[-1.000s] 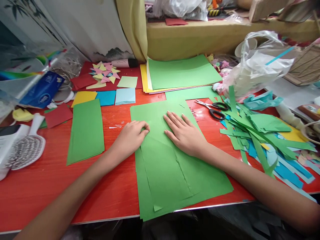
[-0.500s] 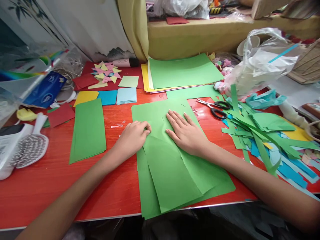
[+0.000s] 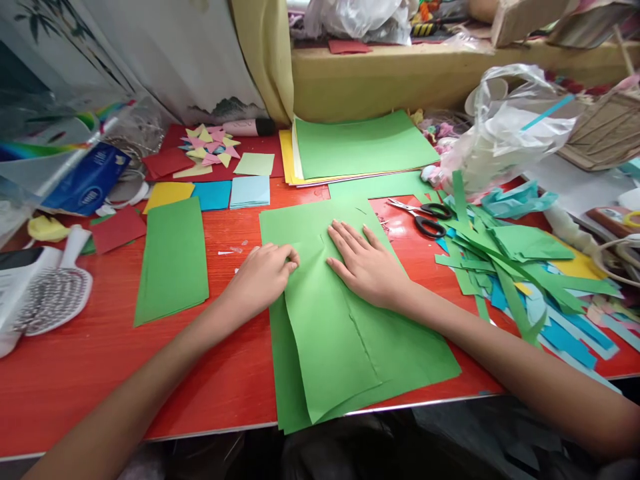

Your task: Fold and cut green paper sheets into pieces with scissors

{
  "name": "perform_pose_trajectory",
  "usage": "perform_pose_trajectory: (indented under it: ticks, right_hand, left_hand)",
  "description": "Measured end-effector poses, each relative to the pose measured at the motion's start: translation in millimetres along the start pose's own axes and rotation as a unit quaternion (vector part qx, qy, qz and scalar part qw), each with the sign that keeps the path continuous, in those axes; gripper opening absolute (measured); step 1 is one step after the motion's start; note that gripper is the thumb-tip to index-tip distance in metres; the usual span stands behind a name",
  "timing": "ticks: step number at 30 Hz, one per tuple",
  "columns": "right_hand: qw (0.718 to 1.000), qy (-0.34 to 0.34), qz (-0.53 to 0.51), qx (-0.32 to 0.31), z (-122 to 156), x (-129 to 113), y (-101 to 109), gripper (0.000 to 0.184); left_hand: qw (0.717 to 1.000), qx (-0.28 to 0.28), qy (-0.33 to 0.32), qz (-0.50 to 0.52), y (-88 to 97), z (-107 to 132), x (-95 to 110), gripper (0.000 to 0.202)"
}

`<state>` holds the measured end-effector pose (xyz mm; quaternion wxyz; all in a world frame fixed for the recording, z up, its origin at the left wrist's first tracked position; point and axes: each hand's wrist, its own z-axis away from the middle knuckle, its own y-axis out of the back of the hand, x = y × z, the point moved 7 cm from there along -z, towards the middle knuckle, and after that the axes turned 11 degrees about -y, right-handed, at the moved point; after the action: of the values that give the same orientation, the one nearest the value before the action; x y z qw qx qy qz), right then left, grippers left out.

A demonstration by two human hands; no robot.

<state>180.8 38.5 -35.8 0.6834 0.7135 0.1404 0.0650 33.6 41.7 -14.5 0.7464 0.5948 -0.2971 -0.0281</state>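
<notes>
At bottom centre, green paper (image 3: 325, 333) slightly overhung the front edge of the red tabletop (image 3: 227, 373), which extended lower left. The left hand (image 3: 265, 270) pinched the paper; the right hand (image 3: 367, 267) lay flat on it, fingers extended. A yellowish ledge (image 3: 370, 75) stood upper right.

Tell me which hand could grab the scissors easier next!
Probably the right hand: it lies flat and open, nearer the scissors. The left hand is farther away, apparently pinching the green paper.

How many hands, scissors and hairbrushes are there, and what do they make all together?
Hands: 2, the left hand and the right hand, both at the green paper
Scissors: 1 pair
Hairbrush: 1
Total: 4
</notes>
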Motion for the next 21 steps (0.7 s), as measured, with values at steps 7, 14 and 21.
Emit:
perform_pose_trajectory:
  ticks: [7,14,21]
  right_hand:
    - [1.000,-0.003,-0.002,-0.006,-0.1,0.2,-0.5,0.062]
    - [1.000,-0.005,-0.012,-0.004,-0.1,0.6,0.0,0.062]
    - [1.000,0.003,-0.006,-0.004,-0.9,1.0,-1.5,0.063]
  left_hand:
    - [1.000,-0.003,-0.009,0.000,1.4,0.0,2.8,0.022]
    - [1.000,-0.004,0.003,0.009,0.4,1.2,0.6,0.022]
    - [0.996,0.027,0.044,0.068,8.4,3.0,-5.1,0.020]
